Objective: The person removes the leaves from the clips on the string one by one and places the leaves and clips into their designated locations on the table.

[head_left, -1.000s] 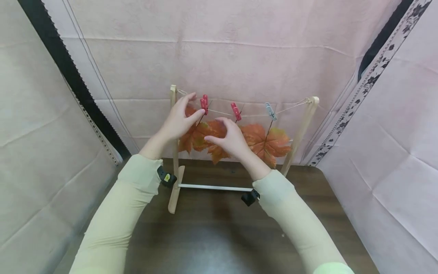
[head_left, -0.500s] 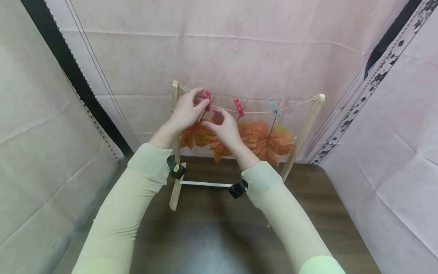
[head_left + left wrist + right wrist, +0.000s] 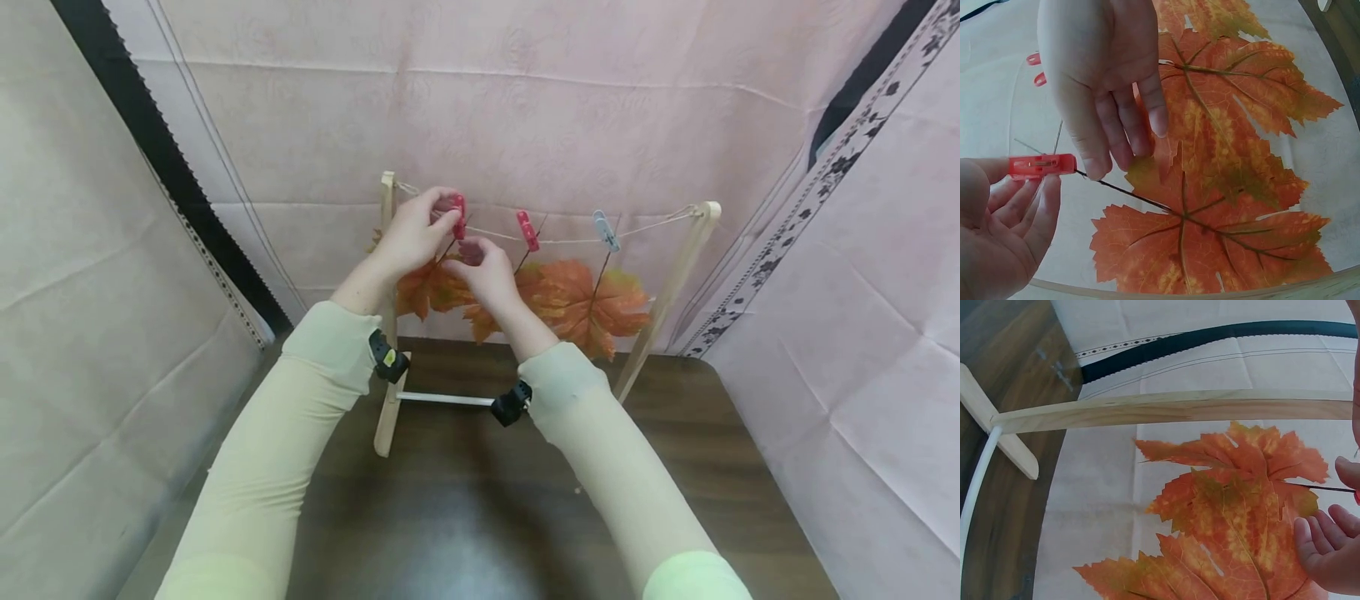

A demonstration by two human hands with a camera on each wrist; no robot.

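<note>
My left hand [image 3: 416, 233] pinches a red clothespin [image 3: 1041, 165] on the string, thumb and fingers at its handle end. The clothespin sits on the dark stem [image 3: 1125, 189] of an orange maple leaf [image 3: 1204, 244]. My right hand [image 3: 487, 279] is just right of it, fingers loosely bent. In the left wrist view, the right fingertips [image 3: 1124, 156] are right beside that stem, over the leaf's edge. Another red clothespin [image 3: 528, 231] and a light blue clothespin [image 3: 607, 231] hold more leaf stems; the leaves overlap, partly hidden by my hands.
A wooden stand with a left post [image 3: 387, 200] and right post [image 3: 667, 292] carries the string [image 3: 570, 242]. A white rod [image 3: 446, 399] joins its base above the dark wooden table [image 3: 450, 517]. Pale cloth [image 3: 525, 125] hangs behind and at both sides.
My left hand has moved slightly right and taken hold of the red clothespin by its end. My right hand has come up and left, closer to it. The view has shifted a little.
</note>
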